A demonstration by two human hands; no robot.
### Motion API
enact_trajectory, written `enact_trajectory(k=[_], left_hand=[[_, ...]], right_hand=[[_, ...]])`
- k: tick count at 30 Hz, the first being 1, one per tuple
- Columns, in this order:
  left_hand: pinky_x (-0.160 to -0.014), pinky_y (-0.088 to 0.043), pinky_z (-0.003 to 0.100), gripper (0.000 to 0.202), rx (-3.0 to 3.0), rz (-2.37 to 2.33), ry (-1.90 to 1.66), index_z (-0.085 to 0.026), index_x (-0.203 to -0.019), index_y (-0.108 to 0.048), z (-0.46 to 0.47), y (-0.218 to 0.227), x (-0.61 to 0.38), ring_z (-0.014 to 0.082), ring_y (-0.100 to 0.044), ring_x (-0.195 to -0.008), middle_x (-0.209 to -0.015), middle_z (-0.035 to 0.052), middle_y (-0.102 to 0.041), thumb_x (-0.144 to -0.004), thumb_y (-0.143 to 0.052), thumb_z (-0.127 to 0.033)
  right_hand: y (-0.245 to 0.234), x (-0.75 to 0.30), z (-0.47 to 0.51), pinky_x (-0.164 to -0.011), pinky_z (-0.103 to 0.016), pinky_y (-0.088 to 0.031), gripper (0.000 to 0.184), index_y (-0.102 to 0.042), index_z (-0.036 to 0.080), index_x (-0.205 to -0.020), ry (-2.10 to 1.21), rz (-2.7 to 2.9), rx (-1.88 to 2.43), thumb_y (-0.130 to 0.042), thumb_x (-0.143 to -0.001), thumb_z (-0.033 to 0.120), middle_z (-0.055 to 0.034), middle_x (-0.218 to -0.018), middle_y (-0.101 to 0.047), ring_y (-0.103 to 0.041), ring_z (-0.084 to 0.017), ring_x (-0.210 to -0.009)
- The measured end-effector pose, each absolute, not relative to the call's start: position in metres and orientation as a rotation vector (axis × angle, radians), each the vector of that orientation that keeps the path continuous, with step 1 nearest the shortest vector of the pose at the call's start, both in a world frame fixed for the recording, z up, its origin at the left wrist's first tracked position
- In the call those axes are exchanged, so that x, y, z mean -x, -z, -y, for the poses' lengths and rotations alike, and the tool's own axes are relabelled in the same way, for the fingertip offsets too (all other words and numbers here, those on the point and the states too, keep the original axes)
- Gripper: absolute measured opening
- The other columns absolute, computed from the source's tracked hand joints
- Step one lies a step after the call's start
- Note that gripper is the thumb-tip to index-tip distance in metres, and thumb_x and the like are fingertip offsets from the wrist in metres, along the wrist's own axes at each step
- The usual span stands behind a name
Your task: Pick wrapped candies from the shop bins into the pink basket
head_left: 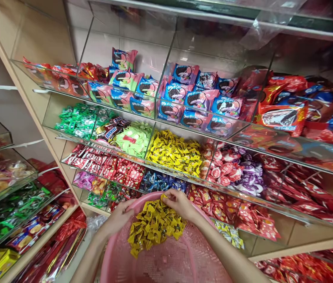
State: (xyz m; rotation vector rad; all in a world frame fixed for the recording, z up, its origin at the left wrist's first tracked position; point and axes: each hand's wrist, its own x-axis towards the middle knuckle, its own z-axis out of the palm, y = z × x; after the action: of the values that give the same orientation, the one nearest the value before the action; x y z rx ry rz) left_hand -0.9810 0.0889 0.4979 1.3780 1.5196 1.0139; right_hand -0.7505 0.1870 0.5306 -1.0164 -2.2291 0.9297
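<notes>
A pink plastic basket (166, 259) sits low in front of me with a heap of yellow wrapped candies (154, 228) in it. My left hand (120, 218) lies at the left edge of the heap, fingers curled onto the candies. My right hand (179, 202) is at the heap's far end, fingers pinched on some yellow candies. Directly above, a clear shelf bin holds more of the same yellow candies (175, 153).
Clear acrylic shelf bins (154, 118) rise in tiers: blue and pink cookie packs (195, 100) on top, green sweets (78, 120), light green packs (133, 137), red wafers (107, 165), red and purple sweets (234, 169). Another rack (4, 188) stands at the left.
</notes>
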Motion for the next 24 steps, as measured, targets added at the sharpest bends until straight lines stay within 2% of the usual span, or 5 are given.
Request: enact_trajectory(k=[3,9,12,18,24], left_hand=[[-0.095,-0.039,0.031,0.043,-1.369,-1.502,-1.007,-0.021,-0.114,-0.060,-0.089,-0.498,0.981,0.0205,-0.054,-0.107,-0.113,0.0015,-0.063,-0.072,-0.050,-0.026],[-0.103,-0.032,0.035,0.049,-1.341,-1.638,-0.956,-0.014,-0.116,-0.059,-0.090,-0.499,0.981,0.0225,-0.049,-0.115,-0.121,0.0051,-0.058,-0.069,-0.047,-0.023],[-0.102,-0.032,0.036,0.049,-1.363,-1.592,-0.971,-0.016,-0.117,-0.058,-0.090,-0.501,0.980,0.0225,-0.049,-0.115,-0.122,0.0038,-0.057,-0.069,-0.046,-0.022],[-0.102,-0.032,0.036,0.050,-1.378,-1.588,-0.992,-0.015,-0.117,-0.058,-0.089,-0.500,0.980,0.0235,-0.049,-0.115,-0.122,0.0044,-0.058,-0.068,-0.047,-0.023],[-0.105,-0.029,0.036,0.051,-1.335,-1.608,-0.986,-0.015,-0.118,-0.057,-0.090,-0.494,0.982,0.0220,-0.047,-0.117,-0.123,0.0049,-0.057,-0.068,-0.048,-0.025]], right_hand=[[-0.534,0.750,-0.187,-0.057,-0.022,-0.038,0.023,-0.062,0.016,-0.079,-0.974,2.198,1.022,-0.055,-0.078,0.038,-0.0011,-0.070,-0.060,-0.051,-0.013,-0.063],[-0.551,0.749,-0.179,-0.057,-0.022,-0.039,0.025,-0.062,0.016,-0.081,-1.156,2.098,0.957,-0.056,-0.077,0.040,-0.0009,-0.070,-0.060,-0.051,-0.012,-0.063],[-0.553,0.756,-0.170,-0.059,-0.023,-0.040,0.022,-0.062,0.016,-0.080,-1.217,2.083,0.903,-0.057,-0.076,0.038,-0.0014,-0.072,-0.061,-0.052,-0.012,-0.064],[-0.537,0.771,-0.163,-0.051,-0.022,-0.035,0.016,-0.060,0.016,-0.067,-1.106,2.084,1.039,-0.057,-0.073,0.031,0.0006,-0.061,-0.057,-0.045,-0.011,-0.054],[-0.529,0.775,-0.164,-0.048,-0.021,-0.031,0.012,-0.059,0.016,-0.067,-1.101,2.090,1.120,-0.055,-0.071,0.025,0.0017,-0.058,-0.055,-0.041,-0.009,-0.051]])
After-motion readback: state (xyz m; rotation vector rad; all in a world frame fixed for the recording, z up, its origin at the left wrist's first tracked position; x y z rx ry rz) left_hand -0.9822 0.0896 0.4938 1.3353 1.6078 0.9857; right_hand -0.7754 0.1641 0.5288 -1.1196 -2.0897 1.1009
